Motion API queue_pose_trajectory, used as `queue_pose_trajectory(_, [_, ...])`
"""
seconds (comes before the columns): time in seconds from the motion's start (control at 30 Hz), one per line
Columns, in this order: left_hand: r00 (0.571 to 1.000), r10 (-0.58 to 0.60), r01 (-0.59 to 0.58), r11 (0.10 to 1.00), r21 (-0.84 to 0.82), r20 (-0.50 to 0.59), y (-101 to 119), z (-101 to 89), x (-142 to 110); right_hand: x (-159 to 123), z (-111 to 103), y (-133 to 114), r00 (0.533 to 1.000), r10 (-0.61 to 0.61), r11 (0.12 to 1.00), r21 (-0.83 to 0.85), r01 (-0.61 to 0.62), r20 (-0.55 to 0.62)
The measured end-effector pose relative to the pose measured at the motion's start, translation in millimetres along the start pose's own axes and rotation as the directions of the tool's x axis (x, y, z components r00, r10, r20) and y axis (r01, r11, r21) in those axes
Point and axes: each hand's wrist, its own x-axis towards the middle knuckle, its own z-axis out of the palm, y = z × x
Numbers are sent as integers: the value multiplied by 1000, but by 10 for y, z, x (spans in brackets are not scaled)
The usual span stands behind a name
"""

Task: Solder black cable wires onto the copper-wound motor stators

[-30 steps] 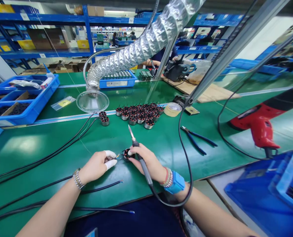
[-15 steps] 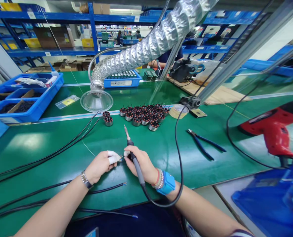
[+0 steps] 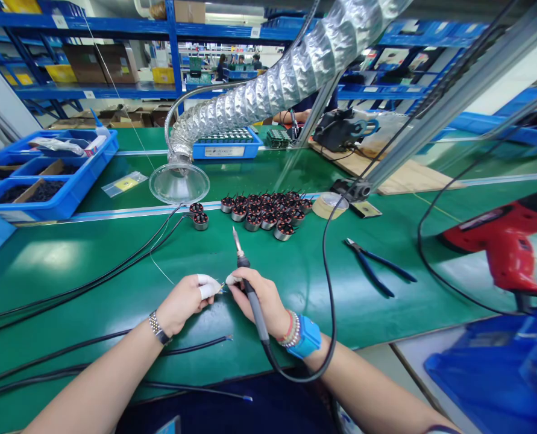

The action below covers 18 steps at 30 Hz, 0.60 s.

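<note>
Wire end [image 3: 222, 289]: thin, sits between the hands, just off the left fingertips, above the green bench mat [image 3: 60, 265].

Left hand [image 3: 184, 304]: white-capped fingers [image 3: 206, 286] together, clamped on the wire end.

Right hand [image 3: 261, 301]: fingers closed pen-style on a soldering iron [image 3: 252, 307], tip up and pointing away past the fingertips, touching nothing. One white-capped fingertip [image 3: 232, 279] sits just beside the wire end. Anything under it is hidden, can't tell what.

Ahead of the fingers: cluster of small brushless motors [image 3: 263, 212], copper windings showing, plus two more [image 3: 199, 220] off to the left. Black cables [image 3: 91, 283] run along the mat left of the left hand, another [image 3: 182, 349] lies below that wrist. Right of the right hand: blue-handled pliers [image 3: 376, 265], then a red heat gun [image 3: 505, 247]. Iron cord [image 3: 326, 289] loops up past the pliers' side.

Further ahead: tape roll [image 3: 329, 205], fume extractor hood [image 3: 179, 184] on a foil duct [image 3: 268, 99], blue parts trays [image 3: 46, 181] far left.
</note>
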Motion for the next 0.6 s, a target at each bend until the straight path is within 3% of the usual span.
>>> queue_pose_trajectory(0.1, [1000,-3,3,1000,1,-6,2,-2,6,32,-24,20,997,-69,997,-24,69,34])
queue_pose_trajectory(0.17, [1000,5,-5,1000,4,-21,5,-4,11,58,-68,48,981,-151,986,-51,158,124])
queue_pose_trajectory(0.27, [998,18,-16,1000,21,-57,12,-4,9,101,-148,74,915,-261,950,-84,300,308])
queue_pose_trajectory(0.33, [997,35,-32,999,44,-71,12,-3,4,120,-178,64,882,-270,936,-109,334,385])
queue_pose_trajectory(0.4, [996,58,-53,996,67,-70,4,-3,3,124,-173,42,893,-235,946,-120,301,384])
queue_pose_trajectory(0.53, [995,82,-77,994,79,-63,-23,-5,17,101,-109,17,964,-149,986,-47,163,219])
queue_pose_trajectory(0.6, [995,81,-76,994,81,-64,-33,-8,24,99,-98,21,966,-147,987,-29,157,213])
